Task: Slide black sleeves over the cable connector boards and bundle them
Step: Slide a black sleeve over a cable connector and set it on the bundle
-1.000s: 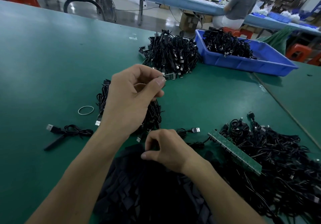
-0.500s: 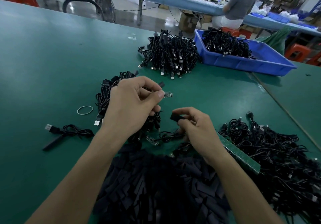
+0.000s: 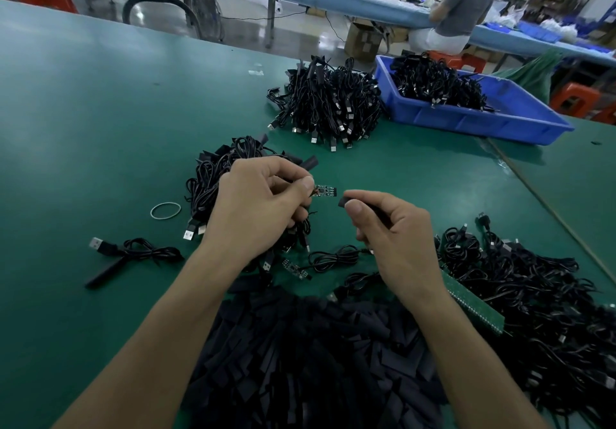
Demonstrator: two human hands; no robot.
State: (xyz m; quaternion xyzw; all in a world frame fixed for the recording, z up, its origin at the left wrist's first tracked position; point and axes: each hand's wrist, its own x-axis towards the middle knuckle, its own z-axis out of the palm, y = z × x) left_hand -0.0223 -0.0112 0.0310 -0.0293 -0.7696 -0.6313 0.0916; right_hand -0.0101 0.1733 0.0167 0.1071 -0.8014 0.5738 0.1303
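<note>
Left hand [image 3: 260, 208] is curled up and pinching a little connector board [image 3: 324, 191] between thumb and forefinger, with the board poking out to the right. Right hand [image 3: 396, 238] is pinching a black sleeve [image 3: 344, 201], thumb on top, with its open end just beside the board's tip. Can't tell if they actually touch, looks like a tiny gap. Under and behind the left hand there's a bundle of coiled cables [image 3: 213, 175] with USB plugs sticking out at the bottom. Below the hands, one more bare board [image 3: 295, 268] lies on the green table [image 3: 83, 112] next to a small coiled cable [image 3: 333, 258]. Closest to the camera is a big heap of loose sleeves [image 3: 300, 362]. To the left sit a rubber band [image 3: 165, 210] and one finished-looking cable [image 3: 133, 252] on its own. On the right, a green PCB strip [image 3: 473, 305] rests against a messy cable pile [image 3: 533, 288]. Further back there's another cable heap [image 3: 330, 105] and a blue bin [image 3: 483, 122] with more cables in it.
</note>
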